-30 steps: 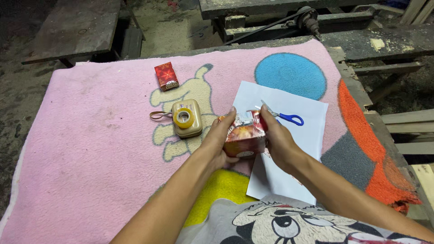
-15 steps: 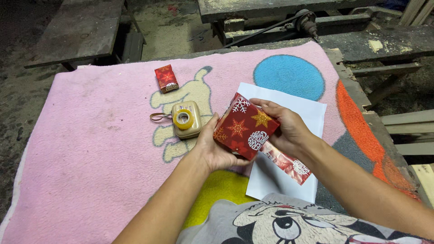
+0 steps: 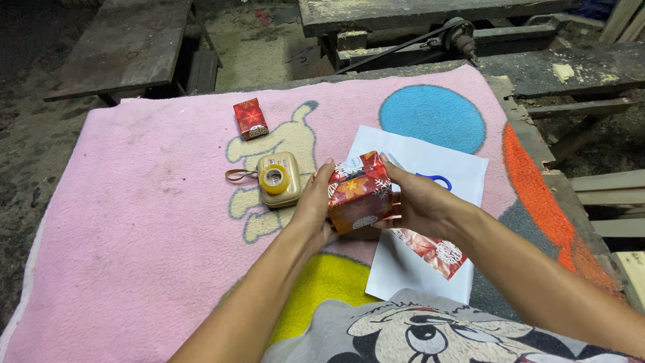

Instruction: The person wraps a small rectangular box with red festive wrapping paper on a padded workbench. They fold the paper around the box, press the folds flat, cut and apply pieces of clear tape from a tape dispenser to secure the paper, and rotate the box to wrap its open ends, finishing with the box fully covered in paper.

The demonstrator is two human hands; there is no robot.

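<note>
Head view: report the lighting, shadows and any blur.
Head view: light falls evenly on the pink blanket, while the floor and benches behind are dim; soft shadows lie under the left hand and right hand holding the wrapped box; the picture is sharp, with straight edges bowing slightly toward the frame borders.

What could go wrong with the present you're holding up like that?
The red wrapped box is held off the white sheet between the left hand and right hand, so it might slip. Loose wrapping paper trails beneath and could tear. The blue-handled scissors lie mostly hidden behind the right hand, which might brush them.
</note>
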